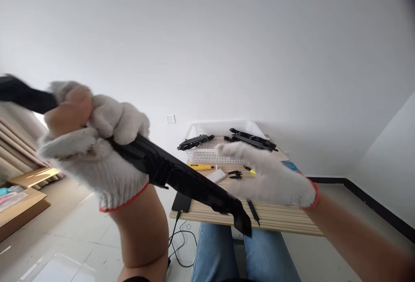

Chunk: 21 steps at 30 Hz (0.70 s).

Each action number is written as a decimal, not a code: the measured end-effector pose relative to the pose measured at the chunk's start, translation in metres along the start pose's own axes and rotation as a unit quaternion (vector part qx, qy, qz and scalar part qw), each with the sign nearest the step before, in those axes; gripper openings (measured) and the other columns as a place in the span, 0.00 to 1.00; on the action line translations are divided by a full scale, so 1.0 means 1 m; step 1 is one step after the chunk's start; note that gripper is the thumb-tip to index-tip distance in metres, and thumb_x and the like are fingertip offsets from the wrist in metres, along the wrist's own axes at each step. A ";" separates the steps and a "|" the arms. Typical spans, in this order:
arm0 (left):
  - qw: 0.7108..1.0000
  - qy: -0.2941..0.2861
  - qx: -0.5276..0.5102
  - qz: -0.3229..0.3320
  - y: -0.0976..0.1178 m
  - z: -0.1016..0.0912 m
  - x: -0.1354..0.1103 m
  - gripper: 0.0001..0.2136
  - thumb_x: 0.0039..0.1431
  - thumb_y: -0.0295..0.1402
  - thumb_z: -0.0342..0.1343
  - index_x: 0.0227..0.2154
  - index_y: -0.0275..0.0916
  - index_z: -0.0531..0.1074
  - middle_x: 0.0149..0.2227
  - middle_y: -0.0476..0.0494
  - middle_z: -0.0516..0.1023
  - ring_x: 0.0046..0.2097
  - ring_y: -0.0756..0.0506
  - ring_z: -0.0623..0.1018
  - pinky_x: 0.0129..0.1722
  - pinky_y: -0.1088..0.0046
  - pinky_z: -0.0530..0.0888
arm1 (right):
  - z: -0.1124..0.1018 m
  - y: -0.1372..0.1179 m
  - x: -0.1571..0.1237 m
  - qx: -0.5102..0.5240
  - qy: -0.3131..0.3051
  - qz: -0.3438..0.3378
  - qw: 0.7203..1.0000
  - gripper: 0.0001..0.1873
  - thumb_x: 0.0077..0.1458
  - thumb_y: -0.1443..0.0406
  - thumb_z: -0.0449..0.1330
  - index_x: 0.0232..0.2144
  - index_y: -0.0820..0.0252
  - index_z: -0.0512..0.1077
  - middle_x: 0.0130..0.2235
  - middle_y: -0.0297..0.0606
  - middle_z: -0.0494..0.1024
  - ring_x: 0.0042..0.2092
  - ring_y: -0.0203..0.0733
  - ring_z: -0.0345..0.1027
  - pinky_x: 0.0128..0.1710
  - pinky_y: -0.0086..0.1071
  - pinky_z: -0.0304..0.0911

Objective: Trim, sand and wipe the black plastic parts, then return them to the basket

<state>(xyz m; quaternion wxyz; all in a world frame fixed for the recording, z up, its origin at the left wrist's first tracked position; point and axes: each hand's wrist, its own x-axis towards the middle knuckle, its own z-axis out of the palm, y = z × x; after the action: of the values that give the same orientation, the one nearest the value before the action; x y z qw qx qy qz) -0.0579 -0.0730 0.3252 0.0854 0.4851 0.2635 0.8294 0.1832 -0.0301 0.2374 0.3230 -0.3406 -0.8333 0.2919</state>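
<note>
Gloved and closest to the lens, the left hand is clenched around the upper stretch of a long black plastic part. The high grip probably keeps its lower end clear of the tabletop. The right hand hovers beside that end, fingers spread and empty. Similar black parts rest across a white basket.

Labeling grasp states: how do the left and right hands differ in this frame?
1. The left hand is clenched around the long black part; the right hand is open, fingers spread, and holds nothing.
2. The left hand is raised, left of the table in this view; the right hand is lower, over the tabletop near the white basket.

Both wear white knit gloves with orange cuffs.
</note>
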 end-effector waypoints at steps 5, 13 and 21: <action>0.983 -0.145 -0.072 -0.092 -0.049 0.004 -0.012 0.11 0.64 0.45 0.50 0.37 0.43 0.67 0.23 0.57 0.51 0.22 0.57 0.62 0.27 0.81 0.63 | 0.075 0.009 -0.025 0.311 -0.188 0.090 0.927 0.13 0.57 0.56 0.59 0.40 0.57 0.70 0.34 0.36 0.78 0.32 0.40 0.74 0.35 0.38 0.71; 0.816 -0.390 0.009 -0.426 -0.115 -0.025 -0.176 0.25 0.50 0.53 0.67 0.45 0.42 0.77 0.47 0.39 0.80 0.49 0.35 0.79 0.47 0.57 0.79 | 0.151 0.063 -0.064 0.351 0.014 0.192 0.917 0.19 0.63 0.45 0.48 0.37 0.52 0.66 0.30 0.34 0.72 0.31 0.43 0.71 0.33 0.38 0.68; 0.800 -0.168 0.078 -0.570 -0.143 -0.060 -0.239 0.33 0.48 0.64 0.62 0.41 0.36 0.73 0.28 0.47 0.76 0.27 0.47 0.78 0.25 0.72 0.72 | 0.104 0.133 -0.048 -0.116 0.077 0.314 0.939 0.23 0.65 0.56 0.51 0.59 0.55 0.67 0.55 0.48 0.77 0.55 0.55 0.72 0.52 0.46 0.66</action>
<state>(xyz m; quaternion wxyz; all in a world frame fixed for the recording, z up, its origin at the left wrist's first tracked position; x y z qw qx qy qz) -0.0024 -0.0683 0.0461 0.5479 0.3840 0.5378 0.5129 0.1833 -0.0149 0.0626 0.2363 -0.6415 -0.6847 0.2526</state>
